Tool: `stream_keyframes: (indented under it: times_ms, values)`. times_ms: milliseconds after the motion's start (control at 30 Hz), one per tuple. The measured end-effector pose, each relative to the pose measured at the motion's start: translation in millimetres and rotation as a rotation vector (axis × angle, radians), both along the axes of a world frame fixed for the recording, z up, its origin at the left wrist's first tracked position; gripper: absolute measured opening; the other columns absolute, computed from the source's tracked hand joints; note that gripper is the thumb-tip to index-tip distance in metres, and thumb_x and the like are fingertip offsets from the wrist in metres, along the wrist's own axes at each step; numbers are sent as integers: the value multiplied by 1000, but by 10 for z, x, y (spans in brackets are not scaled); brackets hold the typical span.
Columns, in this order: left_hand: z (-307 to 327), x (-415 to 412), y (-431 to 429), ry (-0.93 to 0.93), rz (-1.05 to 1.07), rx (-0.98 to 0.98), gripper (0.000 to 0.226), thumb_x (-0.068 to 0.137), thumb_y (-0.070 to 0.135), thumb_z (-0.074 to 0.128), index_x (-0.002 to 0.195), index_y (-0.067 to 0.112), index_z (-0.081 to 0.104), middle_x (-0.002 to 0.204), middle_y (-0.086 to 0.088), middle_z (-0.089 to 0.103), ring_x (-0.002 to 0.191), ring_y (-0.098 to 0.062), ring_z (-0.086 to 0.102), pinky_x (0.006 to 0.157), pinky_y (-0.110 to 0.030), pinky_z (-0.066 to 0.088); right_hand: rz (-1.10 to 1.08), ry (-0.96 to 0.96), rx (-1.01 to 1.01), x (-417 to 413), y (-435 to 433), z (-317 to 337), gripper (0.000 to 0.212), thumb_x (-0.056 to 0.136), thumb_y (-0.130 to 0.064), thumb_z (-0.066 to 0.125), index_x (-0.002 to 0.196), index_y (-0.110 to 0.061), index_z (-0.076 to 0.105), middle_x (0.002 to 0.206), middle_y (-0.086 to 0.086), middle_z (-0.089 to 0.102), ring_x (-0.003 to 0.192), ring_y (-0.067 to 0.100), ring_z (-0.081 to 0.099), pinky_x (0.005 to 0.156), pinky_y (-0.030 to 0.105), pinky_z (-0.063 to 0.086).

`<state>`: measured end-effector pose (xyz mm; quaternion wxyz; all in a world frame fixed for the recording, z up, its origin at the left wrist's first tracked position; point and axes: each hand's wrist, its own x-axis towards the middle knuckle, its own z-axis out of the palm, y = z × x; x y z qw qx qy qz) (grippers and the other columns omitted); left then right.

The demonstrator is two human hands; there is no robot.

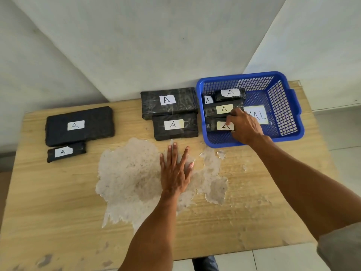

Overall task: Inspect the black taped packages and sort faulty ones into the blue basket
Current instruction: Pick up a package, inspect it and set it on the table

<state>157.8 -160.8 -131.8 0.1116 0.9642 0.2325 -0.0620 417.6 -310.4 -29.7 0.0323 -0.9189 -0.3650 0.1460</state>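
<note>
Right hand (246, 127) fingers (233, 114) curled on black taped package (212, 124) in blue plastic basket (240, 75), grip unclear; likely light, stiff; pinch long edges.

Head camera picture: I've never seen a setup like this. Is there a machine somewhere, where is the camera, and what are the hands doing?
There is no machine here. A person works with bare hands, and the single camera sits on their head, looking down at the work.

The left hand lies flat, fingers straight, on the worn wooden table. The right hand reaches into the blue basket, its fingers curled against the basket packages. Whether it actually grips one is unclear.

Four more black taped packages lie on the table, each with a white label marked A: a large package and a small package at the left, and a middle pair beside the basket.
</note>
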Motion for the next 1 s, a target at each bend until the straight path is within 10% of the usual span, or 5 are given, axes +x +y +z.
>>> stream_keyframes:
  times_ms: [800, 1000]
  values:
    - [-36, -15, 39, -4, -12, -31, 63, 102, 61, 14, 159, 38, 0, 167, -10, -11, 154, -28, -9, 123, -54, -3, 8, -6, 78, -60, 49, -38, 39, 77, 1, 78, 113, -13, 70, 124, 10, 62, 118, 32, 53, 79, 44, 52]
    - [-13, -118, 211, 34, -23, -63, 66, 100, 58, 5, 159, 31, -7, 165, -11, -18, 153, -28, -13, 124, -51, 1, -194, -176, 431, -517, 405, 1, 35, 81, -3, 72, 116, -5, 69, 118, 16, 65, 112, 33, 57, 80, 41, 56]
